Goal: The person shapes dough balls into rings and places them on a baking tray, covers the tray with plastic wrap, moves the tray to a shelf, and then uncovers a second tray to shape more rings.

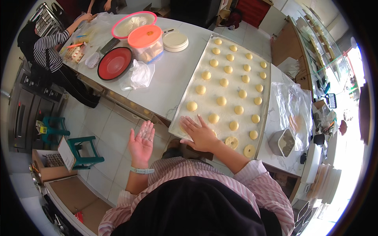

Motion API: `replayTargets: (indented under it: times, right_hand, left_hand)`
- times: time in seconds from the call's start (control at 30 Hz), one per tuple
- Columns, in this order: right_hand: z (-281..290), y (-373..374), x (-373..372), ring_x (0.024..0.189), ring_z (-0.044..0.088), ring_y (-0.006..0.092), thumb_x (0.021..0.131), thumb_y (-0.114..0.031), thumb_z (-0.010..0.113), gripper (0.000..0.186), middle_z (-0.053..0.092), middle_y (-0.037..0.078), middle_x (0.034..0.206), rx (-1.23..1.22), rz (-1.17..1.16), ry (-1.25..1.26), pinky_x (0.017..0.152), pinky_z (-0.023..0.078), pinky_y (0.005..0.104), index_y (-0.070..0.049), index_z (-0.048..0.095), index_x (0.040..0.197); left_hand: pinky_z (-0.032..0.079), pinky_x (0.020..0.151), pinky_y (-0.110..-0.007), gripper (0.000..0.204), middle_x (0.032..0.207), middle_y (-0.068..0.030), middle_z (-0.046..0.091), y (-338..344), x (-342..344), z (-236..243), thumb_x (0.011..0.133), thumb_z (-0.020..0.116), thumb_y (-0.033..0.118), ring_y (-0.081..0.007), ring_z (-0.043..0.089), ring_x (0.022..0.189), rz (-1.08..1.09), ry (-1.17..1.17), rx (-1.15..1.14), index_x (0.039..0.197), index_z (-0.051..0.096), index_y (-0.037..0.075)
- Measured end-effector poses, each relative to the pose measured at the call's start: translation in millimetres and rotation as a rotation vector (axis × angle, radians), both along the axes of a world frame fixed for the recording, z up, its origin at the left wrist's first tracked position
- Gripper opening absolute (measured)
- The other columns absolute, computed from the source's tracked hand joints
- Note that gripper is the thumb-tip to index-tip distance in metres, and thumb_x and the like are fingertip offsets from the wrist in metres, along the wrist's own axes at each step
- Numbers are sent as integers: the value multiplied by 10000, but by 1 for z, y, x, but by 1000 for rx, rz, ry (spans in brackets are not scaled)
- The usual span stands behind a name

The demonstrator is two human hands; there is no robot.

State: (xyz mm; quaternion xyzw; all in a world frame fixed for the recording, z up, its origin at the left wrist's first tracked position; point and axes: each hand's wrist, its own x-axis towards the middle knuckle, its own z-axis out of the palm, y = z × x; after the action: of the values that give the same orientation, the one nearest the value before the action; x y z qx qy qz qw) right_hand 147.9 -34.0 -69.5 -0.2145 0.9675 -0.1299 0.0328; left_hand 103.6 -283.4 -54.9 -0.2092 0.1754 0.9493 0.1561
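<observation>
White counter [173, 78] bears floured tray [189, 106], red bowl [115, 63].

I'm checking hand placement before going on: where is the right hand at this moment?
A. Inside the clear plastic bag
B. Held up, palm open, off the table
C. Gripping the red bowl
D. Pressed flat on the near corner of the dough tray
D: the right hand lies flat, fingers spread, on the near corner of the tray of dough balls; the left hand is raised off the table.

White counter [169, 78] carries: baking tray [266, 114] at 3 o'clock; red plate [114, 63], lidded tub [146, 44], plastic bag [141, 74] at 10 o'clock.
</observation>
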Motion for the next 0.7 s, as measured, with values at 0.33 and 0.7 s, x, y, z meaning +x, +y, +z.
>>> replayTargets:
  times: [0.33,0.7]
  right_hand:
    - [10,-9,-5,1341,263,236,912,-513,332,668,312,109,1430,19,-9,66,1097,127,512,-33,297,1375]
    - [15,13,-16,1011,511,220,759,-104,577,179,552,43,1042,-206,-196,123,897,352,422,-155,655,912]
  left_hand:
    - [263,1103,-379,585,1408,-192,321,2,-3,2,951,398,304,-280,285,1329,-61,17,-39,1358,239,-86]
    - [331,1062,-392,504,1319,-201,436,8,-1,0,950,393,283,-299,399,1257,-105,-26,-141,1288,355,-90]
